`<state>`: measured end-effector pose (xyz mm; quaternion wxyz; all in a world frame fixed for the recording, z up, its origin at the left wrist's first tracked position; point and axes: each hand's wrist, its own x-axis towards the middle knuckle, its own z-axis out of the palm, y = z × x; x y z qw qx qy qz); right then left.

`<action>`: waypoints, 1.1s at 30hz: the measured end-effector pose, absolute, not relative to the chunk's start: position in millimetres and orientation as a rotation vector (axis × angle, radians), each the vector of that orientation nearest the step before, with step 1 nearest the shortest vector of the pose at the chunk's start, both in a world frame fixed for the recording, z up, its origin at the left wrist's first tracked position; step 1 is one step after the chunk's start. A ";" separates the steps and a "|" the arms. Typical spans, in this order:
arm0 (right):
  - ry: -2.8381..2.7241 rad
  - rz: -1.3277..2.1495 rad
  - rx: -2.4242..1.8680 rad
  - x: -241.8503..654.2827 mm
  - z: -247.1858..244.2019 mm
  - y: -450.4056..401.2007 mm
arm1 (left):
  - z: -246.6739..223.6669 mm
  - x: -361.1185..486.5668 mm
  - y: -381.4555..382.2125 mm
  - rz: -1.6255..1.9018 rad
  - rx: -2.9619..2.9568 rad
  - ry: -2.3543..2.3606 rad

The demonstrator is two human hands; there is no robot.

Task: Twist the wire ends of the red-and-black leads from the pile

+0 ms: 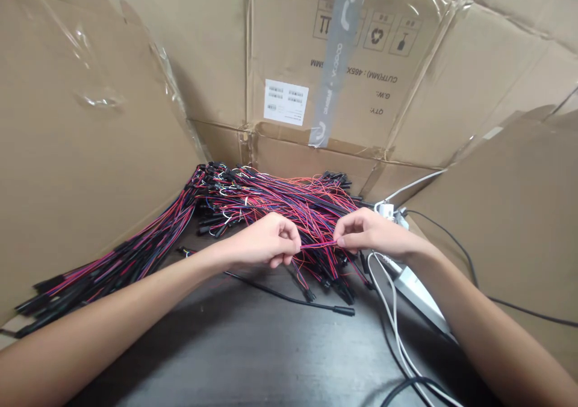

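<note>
Between my two hands a short stretch of thin red and purple wires (pixel 318 245) is pulled straight. My left hand (pixel 275 241) pinches it at one end, thumb against curled fingers. At the other end my right hand (pixel 368 231) closes on the same wires with thumb and forefinger. Behind and below lies a large tangled pile of wire harnesses (pixel 280 193) in red, blue and black, with black connectors. A black cable (pixel 280 297) with a thick plug end lies on the table just in front; where its other end goes is hidden by my left forearm.
Another bundle of harnesses (pixel 130 262) stretches along the left cardboard wall. At right are a white power strip (pixel 419 298), a white adapter (pixel 386 211) and looped white and black cords (pixel 400 347). Cardboard panels (pixel 289 52) enclose the dark table (pixel 253 359) on three sides.
</note>
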<state>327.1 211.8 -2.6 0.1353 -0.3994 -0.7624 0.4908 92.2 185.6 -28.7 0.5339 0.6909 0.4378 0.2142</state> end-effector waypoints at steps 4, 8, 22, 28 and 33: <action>-2.221 1.378 -1.171 326.2 -1.8 210.8 | -28.0 93.2 184.6 0.494 1.688 1.084; -2.216 1.373 -1.177 326.8 -3.0 211.1 | -27.2 94.4 183.9 0.507 1.667 1.065; -2.198 1.376 -1.171 325.0 -5.2 211.2 | -21.4 101.3 177.3 0.668 1.526 1.174; -2.187 1.374 -1.159 325.6 -4.8 211.1 | -24.3 102.9 175.8 0.731 1.555 1.145; -2.188 1.359 -1.170 325.7 -4.2 210.7 | -25.0 103.7 176.1 0.753 1.630 1.161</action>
